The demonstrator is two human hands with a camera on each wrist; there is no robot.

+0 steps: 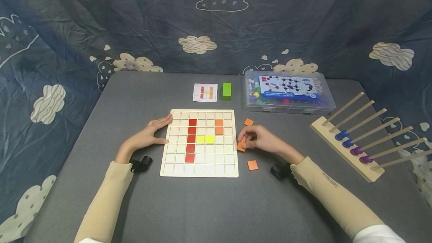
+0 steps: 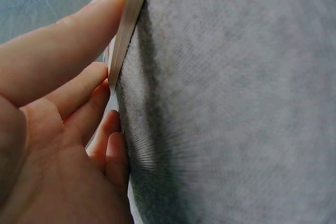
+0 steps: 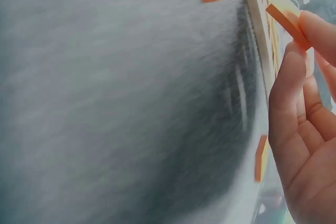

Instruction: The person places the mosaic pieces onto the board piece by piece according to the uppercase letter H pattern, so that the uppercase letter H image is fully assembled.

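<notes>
A square wooden grid board [image 1: 175, 168] lies on the table, holding a column of red tiles [image 1: 191, 139], two yellow tiles [image 1: 205, 139] and two orange tiles [image 1: 219, 126]. Along its left edge rests my left hand [image 1: 146, 136], thumb and fingers fairly straight and touching the rim. The right hand [image 1: 261, 138] pinches an orange tile [image 3: 287, 18] between thumb and fingertips, just beside the board's right edge. Two loose orange tiles lie nearby, a far tile [image 1: 248, 122] behind the hand and a near tile [image 1: 252, 165] in front of it.
Behind the board lie a pattern card [image 1: 204, 92] and a green block [image 1: 227, 91]. A clear plastic case [image 1: 288, 92] sits at the back right. To the right stands a wooden peg rack [image 1: 347, 149] with blue and purple beads. A cloud-print cloth [image 1: 219, 21] hangs behind.
</notes>
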